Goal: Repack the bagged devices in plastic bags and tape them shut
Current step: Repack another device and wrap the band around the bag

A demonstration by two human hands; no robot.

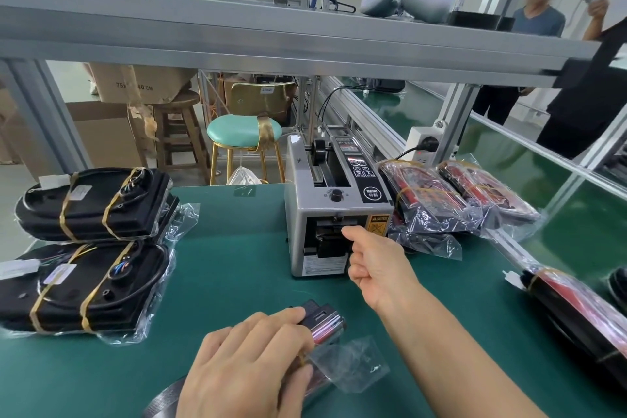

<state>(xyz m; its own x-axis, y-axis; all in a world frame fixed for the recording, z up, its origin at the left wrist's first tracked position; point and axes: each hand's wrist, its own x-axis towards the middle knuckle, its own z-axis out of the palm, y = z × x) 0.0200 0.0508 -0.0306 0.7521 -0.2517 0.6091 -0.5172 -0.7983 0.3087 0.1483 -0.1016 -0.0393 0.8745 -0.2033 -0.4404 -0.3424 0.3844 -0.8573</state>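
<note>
My left hand point(247, 363) lies over a small dark device in a clear plastic bag point(324, 324) at the near edge of the green mat, fingers curled over it; the bag's loose flap point(353, 366) sticks out to the right. My right hand point(376, 258) reaches to the mouth of the grey tape dispenser point(336, 214), index finger and thumb at the outlet. Whether a strip of tape is between the fingertips cannot be seen.
Two black bagged devices bound with yellow tape point(91, 207) point(81, 288) lie at the left. Red and black bagged devices point(441, 197) are piled right of the dispenser, another point(573, 312) at the far right. A shelf beam point(271, 30) runs overhead. People stand at the back right.
</note>
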